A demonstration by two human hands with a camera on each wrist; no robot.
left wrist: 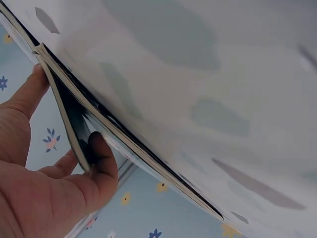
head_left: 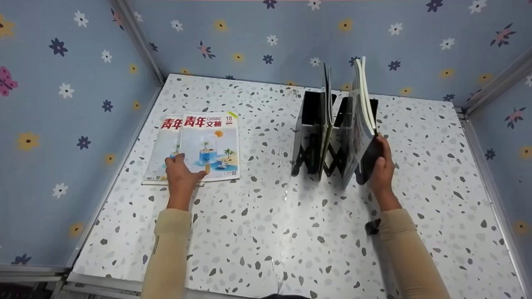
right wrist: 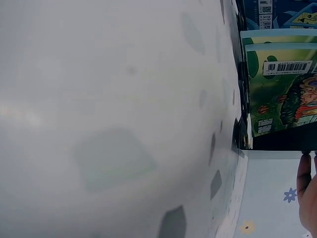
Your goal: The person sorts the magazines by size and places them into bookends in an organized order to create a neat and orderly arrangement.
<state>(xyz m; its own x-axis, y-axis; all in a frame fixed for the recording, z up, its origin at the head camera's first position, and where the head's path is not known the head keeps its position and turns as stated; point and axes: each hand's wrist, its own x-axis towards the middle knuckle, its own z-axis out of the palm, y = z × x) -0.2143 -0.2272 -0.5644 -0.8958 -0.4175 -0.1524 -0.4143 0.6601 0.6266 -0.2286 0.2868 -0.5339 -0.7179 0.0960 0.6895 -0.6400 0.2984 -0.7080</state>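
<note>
Two magazines with red Chinese titles lie overlapped on the left of the table. My left hand (head_left: 181,172) grips the upper magazine (head_left: 220,143) near its lower left corner, partly over the lower magazine (head_left: 160,145). In the left wrist view, the fingers (left wrist: 101,158) curl round a thin magazine edge (left wrist: 64,116) that stands apart from the layer beside it. On the right, my right hand (head_left: 382,170) touches the outer side of a black expandable book rack (head_left: 368,162) with nearly straight fingers. Books or magazines (head_left: 359,120) stand upright and leaning inside it.
A thinner group of books (head_left: 326,120) stands in the rack's middle. Speckled white tabletop (head_left: 257,216) lies between the magazines and the rack. Flowered panels (head_left: 249,41) enclose the back and sides. Near my right wrist is a small black object (head_left: 373,227).
</note>
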